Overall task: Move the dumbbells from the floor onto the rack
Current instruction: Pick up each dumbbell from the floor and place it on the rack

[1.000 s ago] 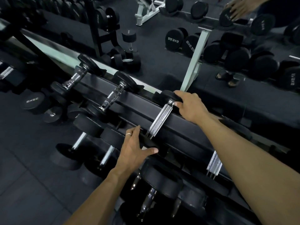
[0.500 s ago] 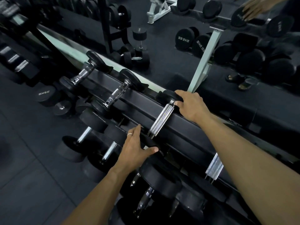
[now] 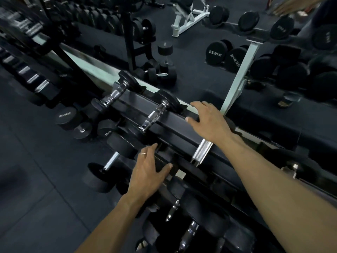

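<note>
The dumbbell (image 3: 201, 151) is lying across the rack's (image 3: 175, 125) top tier with its knurled handle showing. We are resting our left hand (image 3: 148, 172), fingers relaxed, on its near head. Our right hand (image 3: 207, 121) is lifting off the far head, fingers spread and holding nothing, so this one seems placed. Bare rail is showing leftward before the neighbouring dumbbell (image 3: 155, 114); the mirror edge is crowding behind.

right hand (image 3: 207, 123) hides dumbbell's (image 3: 201, 151) far head (mirror (image 3: 273, 52) blurred)
</note>
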